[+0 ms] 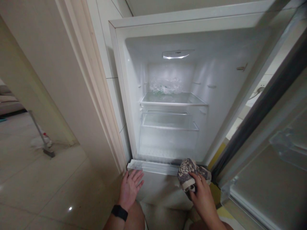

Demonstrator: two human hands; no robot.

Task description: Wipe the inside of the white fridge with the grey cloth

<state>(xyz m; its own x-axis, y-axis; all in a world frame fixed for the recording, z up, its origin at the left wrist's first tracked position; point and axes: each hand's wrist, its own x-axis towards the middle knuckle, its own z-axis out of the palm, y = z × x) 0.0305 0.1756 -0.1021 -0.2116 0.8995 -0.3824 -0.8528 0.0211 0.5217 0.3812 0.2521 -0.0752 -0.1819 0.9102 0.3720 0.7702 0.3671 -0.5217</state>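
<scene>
Grey, patterned cloth (189,174) sat bunched in your right hand (202,196), at the bottom right corner of the open fridge (124,95), its edge touching the sill (153,166) of the upper compartment. Your fingers were curled around the lower part of it, a firm closed grip, with the bulk of the cloth standing above and ahead of your knuckles, toward the fridge interior. It had no clear long axis; it was a wad rather than a strip.

Your left hand (130,188) was flat and open, fingers spread, holding nothing, resting against the front of the lower compartment just under the left end of that sill. A black watch (119,212) sat on that wrist. The right hand was plainly the nearer one to the cloth.

Inside, the glass shelf (172,99) carried a crumpled clear plastic bag (165,85) at the back, with a clear drawer (169,126) below. The door (268,153) stood open at your right. A mop (45,145) leaned out on the floor to the left.

No brand, label or writing could be read anywhere.
</scene>
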